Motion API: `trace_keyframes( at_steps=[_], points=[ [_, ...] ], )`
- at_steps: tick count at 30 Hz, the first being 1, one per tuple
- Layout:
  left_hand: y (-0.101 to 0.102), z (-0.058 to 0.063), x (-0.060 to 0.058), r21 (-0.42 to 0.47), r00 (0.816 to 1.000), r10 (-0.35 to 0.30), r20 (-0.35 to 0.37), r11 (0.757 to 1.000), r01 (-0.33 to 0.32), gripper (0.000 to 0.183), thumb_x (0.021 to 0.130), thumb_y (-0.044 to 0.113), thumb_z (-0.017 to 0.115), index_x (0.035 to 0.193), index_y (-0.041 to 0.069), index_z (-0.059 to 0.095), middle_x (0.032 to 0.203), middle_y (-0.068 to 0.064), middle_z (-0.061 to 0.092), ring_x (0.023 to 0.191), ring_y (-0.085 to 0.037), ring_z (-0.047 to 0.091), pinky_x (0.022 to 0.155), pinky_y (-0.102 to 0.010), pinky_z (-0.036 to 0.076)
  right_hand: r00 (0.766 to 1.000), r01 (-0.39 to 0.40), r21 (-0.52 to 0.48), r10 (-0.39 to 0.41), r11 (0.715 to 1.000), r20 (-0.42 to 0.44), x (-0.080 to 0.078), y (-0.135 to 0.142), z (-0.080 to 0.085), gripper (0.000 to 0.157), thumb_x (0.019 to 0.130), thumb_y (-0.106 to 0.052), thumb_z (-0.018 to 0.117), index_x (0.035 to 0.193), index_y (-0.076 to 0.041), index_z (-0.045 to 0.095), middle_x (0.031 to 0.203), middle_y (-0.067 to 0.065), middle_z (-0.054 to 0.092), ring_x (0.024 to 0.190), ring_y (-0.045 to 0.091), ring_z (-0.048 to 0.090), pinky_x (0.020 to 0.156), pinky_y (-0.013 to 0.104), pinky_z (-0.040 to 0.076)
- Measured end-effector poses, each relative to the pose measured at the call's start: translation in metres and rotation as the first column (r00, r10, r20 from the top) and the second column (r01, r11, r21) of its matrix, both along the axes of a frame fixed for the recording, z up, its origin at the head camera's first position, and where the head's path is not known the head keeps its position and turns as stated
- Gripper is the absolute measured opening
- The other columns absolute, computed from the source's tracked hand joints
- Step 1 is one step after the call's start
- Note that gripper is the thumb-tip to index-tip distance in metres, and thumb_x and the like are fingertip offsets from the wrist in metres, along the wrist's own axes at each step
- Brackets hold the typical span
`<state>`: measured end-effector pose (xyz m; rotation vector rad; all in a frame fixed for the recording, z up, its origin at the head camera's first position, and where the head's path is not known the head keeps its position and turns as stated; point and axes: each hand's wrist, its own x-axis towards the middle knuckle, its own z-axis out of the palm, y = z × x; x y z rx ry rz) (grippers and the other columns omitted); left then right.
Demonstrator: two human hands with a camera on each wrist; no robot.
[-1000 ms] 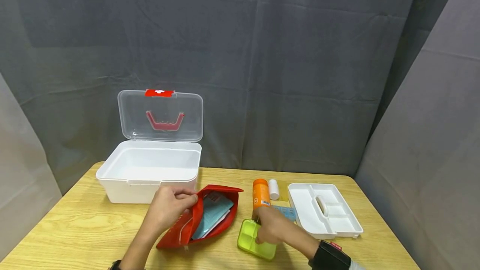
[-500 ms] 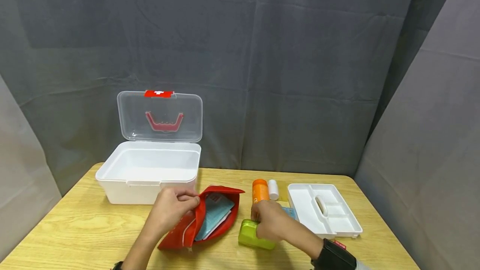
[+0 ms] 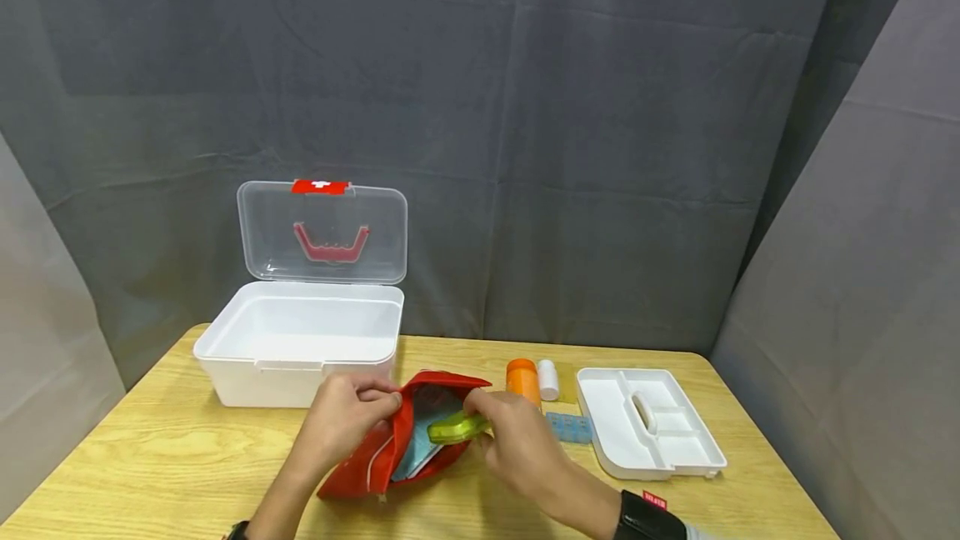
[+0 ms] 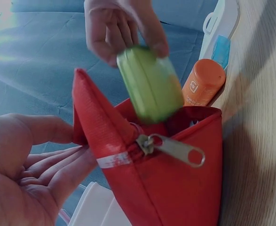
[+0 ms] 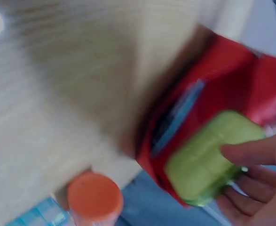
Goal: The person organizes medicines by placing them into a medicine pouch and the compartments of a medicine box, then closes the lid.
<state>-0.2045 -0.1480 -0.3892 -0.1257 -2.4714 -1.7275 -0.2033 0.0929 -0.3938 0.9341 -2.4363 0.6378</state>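
Green case (image 3: pixel 454 430) is pinched between thumb and fingers of the right hand (image 3: pixel 517 444) and held at the mouth of the red pouch (image 3: pixel 358 468), whose rim is pinched by the left hand (image 3: pixel 347 411). Inside, a pale-blue packet (image 3: pixel 424 436) is already lodged; the case is not yet stowed — a step judged nearly done. Outside, the orange bottle (image 3: pixel 522 379), white bottle (image 3: pixel 548 380) and blue pill strip (image 3: pixel 570 427) are left, perhaps to be packed. Little room is offered between pouch and orange bottle — more by the bare surface (image 3: pixel 172 465) at near left. Behind the left hand, the white box (image 3: pixel 255 386) is set with its lid raised; near the right edge, a divided tray (image 3: pixel 611 407) is placed.
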Motion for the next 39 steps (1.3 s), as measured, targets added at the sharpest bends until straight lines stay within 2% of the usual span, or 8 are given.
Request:
trace_keyframes(
  at_steps=[4, 7, 12, 20, 27, 35, 39],
  points=[
    [-0.001, 0.0, 0.0, -0.016, 1.0, 0.005, -0.007, 1.0, -0.005, 0.011, 0.084, 0.007, 0.073, 0.092, 0.001, 0.078, 0.086, -0.008, 0.078, 0.073, -0.013, 0.071, 0.064, -0.026, 0.061, 0.986, -0.053, 0.036, 0.058, 0.998, -0.159, -0.007, -0.014, -0.024, 0.041, 0.063, 0.013, 0.068, 0.093, -0.014, 0.066, 0.086, -0.003, 0.069, 0.083, 0.014, 0.066, 0.077, 0.03, 0.057],
    [-0.001, 0.0, 0.0, -0.032, 1.0, 0.009, -0.012, 0.999, -0.009, 0.011, 0.084, 0.007, 0.073, 0.092, 0.002, 0.079, 0.086, -0.007, 0.078, 0.073, -0.012, 0.07, 0.065, -0.026, 0.061, 0.97, -0.097, 0.031, 0.102, 0.995, -0.22, -0.016, -0.023, -0.037, 0.039, 0.067, 0.014, 0.064, 0.097, -0.012, 0.069, 0.092, -0.002, 0.07, 0.089, 0.014, 0.067, 0.085, 0.031, 0.056],
    [0.001, 0.0, -0.002, -0.043, 1.0, 0.01, -0.022, 0.999, -0.01, 0.011, 0.084, 0.007, 0.072, 0.091, 0.002, 0.079, 0.084, -0.007, 0.077, 0.071, -0.011, 0.069, 0.063, -0.024, 0.059, 0.97, -0.127, -0.001, 0.124, 0.992, -0.21, -0.027, -0.034, -0.052, 0.037, 0.073, 0.014, 0.058, 0.1, -0.009, 0.07, 0.097, 0.0, 0.071, 0.094, 0.016, 0.066, 0.091, 0.032, 0.055],
    [0.002, 0.0, -0.003, -0.033, 1.0, -0.004, -0.024, 0.999, 0.004, 0.013, 0.083, 0.005, 0.07, 0.093, 0.001, 0.078, 0.083, -0.007, 0.077, 0.069, -0.011, 0.068, 0.06, -0.021, 0.057, 0.977, -0.077, 0.038, 0.083, 0.996, -0.196, -0.035, -0.044, -0.059, 0.044, 0.069, 0.013, 0.062, 0.105, -0.011, 0.071, 0.099, -0.001, 0.074, 0.095, 0.015, 0.068, 0.089, 0.031, 0.054],
    [-0.001, -0.001, -0.004, -0.038, 0.999, -0.006, -0.038, 0.999, 0.005, 0.014, 0.083, 0.004, 0.07, 0.093, 0.0, 0.078, 0.084, -0.008, 0.077, 0.068, -0.012, 0.068, 0.06, -0.021, 0.056, 0.982, -0.065, 0.109, 0.084, 0.992, -0.171, -0.033, -0.05, -0.063, 0.045, 0.064, 0.011, 0.064, 0.102, -0.014, 0.07, 0.097, -0.004, 0.072, 0.093, 0.015, 0.066, 0.09, 0.031, 0.054],
    [-0.003, -0.001, -0.003, -0.054, 0.999, 0.006, -0.051, 0.998, -0.009, 0.013, 0.084, 0.005, 0.07, 0.093, 0.002, 0.078, 0.085, -0.006, 0.078, 0.071, -0.011, 0.069, 0.062, -0.021, 0.057, 0.981, -0.059, 0.141, 0.083, 0.988, -0.173, -0.028, -0.052, -0.067, 0.034, 0.071, 0.007, 0.067, 0.097, -0.014, 0.071, 0.092, -0.004, 0.071, 0.092, 0.015, 0.065, 0.093, 0.033, 0.055],
    [-0.004, -0.001, -0.004, -0.016, 0.999, -0.004, -0.039, 1.0, 0.003, 0.014, 0.084, 0.003, 0.068, 0.095, -0.001, 0.077, 0.085, -0.009, 0.078, 0.072, -0.013, 0.071, 0.063, -0.024, 0.06, 0.983, -0.059, 0.142, 0.082, 0.988, -0.166, -0.025, -0.051, -0.065, 0.028, 0.072, 0.004, 0.068, 0.094, -0.013, 0.072, 0.091, -0.004, 0.07, 0.092, 0.015, 0.065, 0.092, 0.033, 0.055]
  ],
)
